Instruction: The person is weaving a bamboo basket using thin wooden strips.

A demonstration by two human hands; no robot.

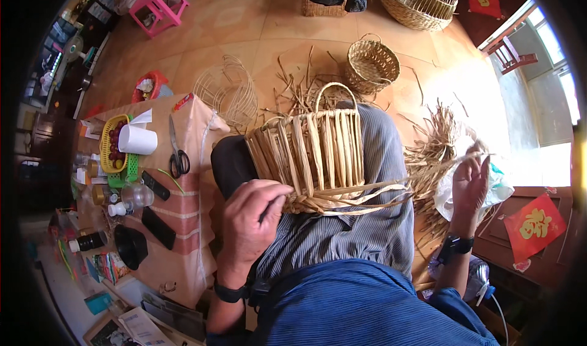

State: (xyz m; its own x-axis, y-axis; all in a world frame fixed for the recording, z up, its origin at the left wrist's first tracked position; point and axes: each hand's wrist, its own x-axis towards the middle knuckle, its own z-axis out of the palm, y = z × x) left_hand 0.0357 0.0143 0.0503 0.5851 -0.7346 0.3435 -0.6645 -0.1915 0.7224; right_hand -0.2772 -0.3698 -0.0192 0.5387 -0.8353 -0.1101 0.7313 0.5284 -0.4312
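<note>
A half-woven basket (309, 153) of pale plant strands lies on my lap, its looped handle pointing away from me. My left hand (254, 217) pinches the woven edge nearest me, at its left end. Out to the right, my right hand (471, 178) is raised with its fingers closed on a long strand (422, 173) that stretches back to the basket. Several loose strand ends (367, 208) fan out from the woven edge across my thigh.
To the left, a covered table (189, 223) carries scissors (177, 153), a paper roll (138, 139) and a yellow basket of fruit (114, 143). Dry stalks (437, 141) lie on the floor at right. Beyond my knees stand a wire frame (229, 92) and a small finished basket (373, 66).
</note>
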